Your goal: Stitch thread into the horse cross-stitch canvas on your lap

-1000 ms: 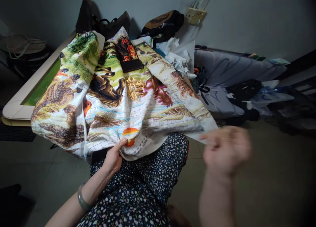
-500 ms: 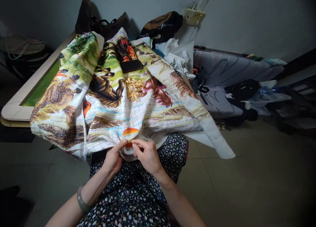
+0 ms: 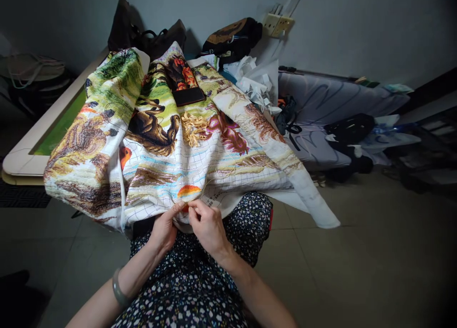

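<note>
Sitting with the embroidered cloth (image 3: 185,142) draped over the lap, the person works at its near edge with both hands. The cloth is a large gridded canvas, stitched with brown animals, green foliage and pale blue bands; it spreads from the knees up onto a cluttered surface behind. A small orange patch (image 3: 188,191) sits on the cloth just above the fingertips.

Left hand (image 3: 164,229): palm down on the cloth's lower edge, thumb extended toward the orange patch, fingers curled under the fold so that the fabric is gripped between thumb and fingers. A grey-green bangle (image 3: 119,290) circles the left wrist.

Right hand (image 3: 207,225): set just beside the left, almost touching it. Thumb and forefinger are pinched together at the cloth surface directly below the orange patch; the other fingers are loosely curled. Whether a needle is held in the pinch cannot be told, as it is too small to make out. A thin pale thread (image 3: 217,178) runs up and to the right from the pinch across the canvas.

A dark rectangular case (image 3: 188,96) lies on the upper cloth. Black bags (image 3: 232,37) rest against the wall, and a framed green board (image 3: 53,128) lies to the left
</note>
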A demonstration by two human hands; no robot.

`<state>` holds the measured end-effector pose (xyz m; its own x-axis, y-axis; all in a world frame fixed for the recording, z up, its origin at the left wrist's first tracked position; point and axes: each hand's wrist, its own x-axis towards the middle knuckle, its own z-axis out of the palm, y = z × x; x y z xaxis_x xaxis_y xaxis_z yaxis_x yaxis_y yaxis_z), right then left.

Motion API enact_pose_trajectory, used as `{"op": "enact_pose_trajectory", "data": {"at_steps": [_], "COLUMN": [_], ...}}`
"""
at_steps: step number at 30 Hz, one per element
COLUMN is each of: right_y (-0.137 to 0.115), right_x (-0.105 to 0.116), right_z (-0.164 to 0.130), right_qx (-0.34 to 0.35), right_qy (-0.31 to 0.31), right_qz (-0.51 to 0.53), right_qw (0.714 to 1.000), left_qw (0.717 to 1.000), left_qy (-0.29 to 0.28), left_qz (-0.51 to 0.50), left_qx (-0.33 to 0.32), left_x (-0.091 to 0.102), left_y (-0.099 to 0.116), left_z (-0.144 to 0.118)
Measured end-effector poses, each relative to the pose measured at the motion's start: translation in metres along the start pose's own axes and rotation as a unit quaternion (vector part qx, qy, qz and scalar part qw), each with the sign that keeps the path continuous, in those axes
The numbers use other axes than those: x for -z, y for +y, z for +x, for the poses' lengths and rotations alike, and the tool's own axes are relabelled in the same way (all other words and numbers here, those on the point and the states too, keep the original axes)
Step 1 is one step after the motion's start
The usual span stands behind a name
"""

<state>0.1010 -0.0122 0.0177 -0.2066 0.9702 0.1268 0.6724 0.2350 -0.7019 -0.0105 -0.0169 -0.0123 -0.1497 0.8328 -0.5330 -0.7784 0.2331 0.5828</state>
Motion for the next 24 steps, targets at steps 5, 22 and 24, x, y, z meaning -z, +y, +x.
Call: {"op": "enact_pose_trajectory", "data": {"at_steps": [5, 22, 24], "right_y": [0.004, 0.015, 0.015], "right_x": [-0.004, -0.017, -0.018], "right_z": [0.000, -0.001, -0.001], "right_qx": [-0.037, -0.157, -0.159], "right_qy": [-0.004, -0.004, 0.004], "right_qz": [0.090, 0.335, 0.328], "right_qw": [0.995, 0.929, 0.931], "left_qw": [1.000, 0.999, 0.999], "left_qy": [0.003, 0.035, 0.034], "left_qz": [0.007, 0.040, 0.039], "left_qx": [0.001, -0.011, -0.010], "left_x": [-0.002, -0.005, -0.005], "left_y": [0.001, 0.003, 0.003], "left_z": [-0.001, 0.002, 0.002]}}
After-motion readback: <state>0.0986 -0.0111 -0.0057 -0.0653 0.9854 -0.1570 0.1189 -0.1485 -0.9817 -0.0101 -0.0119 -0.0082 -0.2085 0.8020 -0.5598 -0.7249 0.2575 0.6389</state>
